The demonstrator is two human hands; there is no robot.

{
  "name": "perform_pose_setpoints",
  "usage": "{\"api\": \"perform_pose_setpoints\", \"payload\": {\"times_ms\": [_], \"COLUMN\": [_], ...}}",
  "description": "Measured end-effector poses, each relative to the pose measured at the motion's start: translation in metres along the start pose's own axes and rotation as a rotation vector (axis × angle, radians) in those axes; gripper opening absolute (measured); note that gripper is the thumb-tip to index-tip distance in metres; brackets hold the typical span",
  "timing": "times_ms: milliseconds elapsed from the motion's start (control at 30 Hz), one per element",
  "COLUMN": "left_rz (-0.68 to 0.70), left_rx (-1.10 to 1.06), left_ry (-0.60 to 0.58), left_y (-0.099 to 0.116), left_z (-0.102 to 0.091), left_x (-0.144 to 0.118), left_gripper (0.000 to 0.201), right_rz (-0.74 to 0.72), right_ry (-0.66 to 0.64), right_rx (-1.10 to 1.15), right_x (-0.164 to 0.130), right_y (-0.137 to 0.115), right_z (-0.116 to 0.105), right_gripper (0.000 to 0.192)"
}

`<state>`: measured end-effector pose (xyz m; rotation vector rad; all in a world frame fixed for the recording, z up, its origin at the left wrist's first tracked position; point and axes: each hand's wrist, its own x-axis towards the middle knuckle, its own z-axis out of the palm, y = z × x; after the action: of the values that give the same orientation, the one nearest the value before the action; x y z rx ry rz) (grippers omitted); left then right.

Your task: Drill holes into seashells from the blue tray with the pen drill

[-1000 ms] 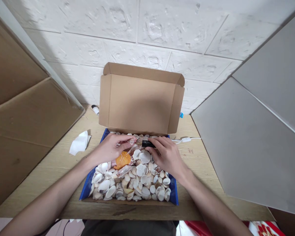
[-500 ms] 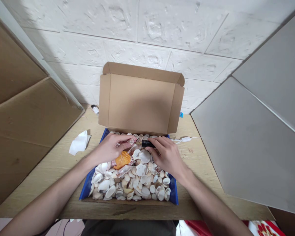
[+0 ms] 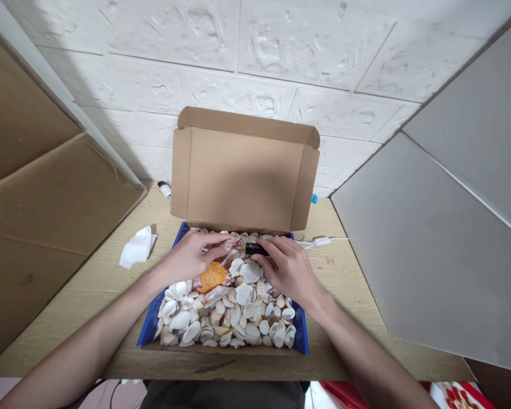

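From the head camera, you are looking down at an open cardboard box (image 3: 242, 176) whose lid stands upright at the far side, resting on a pale wooden surface (image 3: 349, 284) against a white wall. The box's blue-edged tray is filled with seashells (image 3: 238, 318), mostly white, with one orange scallop shell (image 3: 212, 276) near your left wrist. Your left hand (image 3: 191, 258) is closed in a pinch on a small pale shell (image 3: 229, 245) at the far edge of the pile. Your right hand (image 3: 289, 270) is closed around a small black tool (image 3: 255, 249), whose far end meets that shell. The tool's long axis runs left to right across the view, roughly level, with its thin tip pointing left toward your left hand; what the tip does is too small to tell. Judging from this, work on this one shell is under way and not finished. A crumpled white tissue (image 3: 137, 247) lies on the surface left of the box, a small white bottle (image 3: 165, 189) stands behind it, and a white cable (image 3: 321, 242) trails to the right.
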<state>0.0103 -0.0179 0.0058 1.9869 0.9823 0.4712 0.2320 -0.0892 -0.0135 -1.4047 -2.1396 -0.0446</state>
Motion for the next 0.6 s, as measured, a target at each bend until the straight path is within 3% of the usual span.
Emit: {"api": "perform_pose_setpoints", "payload": {"times_ms": [600], "left_rz": [0.002], "left_rx": [0.009], "left_ry": [0.009], "left_y": [-0.0021], "left_z": [-0.0006], "left_x": [0.0002], "left_gripper": [0.032], "right_rz": [0.010], "right_ry": [-0.010], "right_rx": [-0.005], "right_x": [-0.0006], "right_y": [-0.0001], "right_z": [0.0007], "right_gripper": [0.028]}}
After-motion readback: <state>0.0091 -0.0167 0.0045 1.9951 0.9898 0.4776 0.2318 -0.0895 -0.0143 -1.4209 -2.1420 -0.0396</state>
